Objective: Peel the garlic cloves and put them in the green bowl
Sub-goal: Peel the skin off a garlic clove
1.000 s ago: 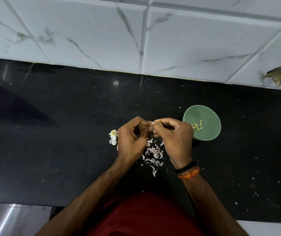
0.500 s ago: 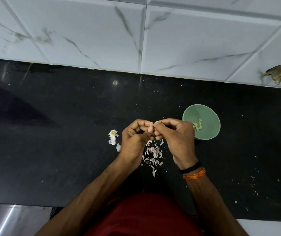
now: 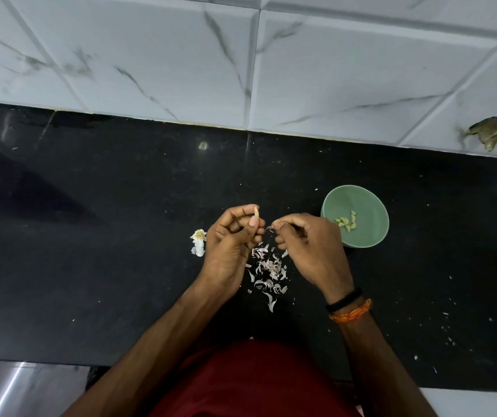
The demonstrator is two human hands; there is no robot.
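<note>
A black stone counter (image 3: 90, 236) runs under a wall of white marbled tiles (image 3: 150, 55), speckled with pale flecks. Near the counter's middle, the left hand (image 3: 229, 245) pinches a slim, pale garlic clove (image 3: 256, 212) between thumb and curled fingers, its tip poking up bare. The right hand (image 3: 307, 248), just beside it but apart, has its fingers curled in; a wisp of skin (image 3: 269, 228) seems pinched at its fingertips, though that is too small to be sure of.

The risks look modest. The clove is small and likely slick once stripped, so it could slip from the pinch and drop into the heap of papery peels (image 3: 268, 272) below the hands. A shred of skin may also cling on and ride along into the green bowl (image 3: 355, 194), which sits towards the counter's right end, just beyond the right hand, with several peeled cloves (image 3: 346, 222) inside. At the left hand's other side lies the remaining garlic (image 3: 198, 242), white and ragged.
</note>
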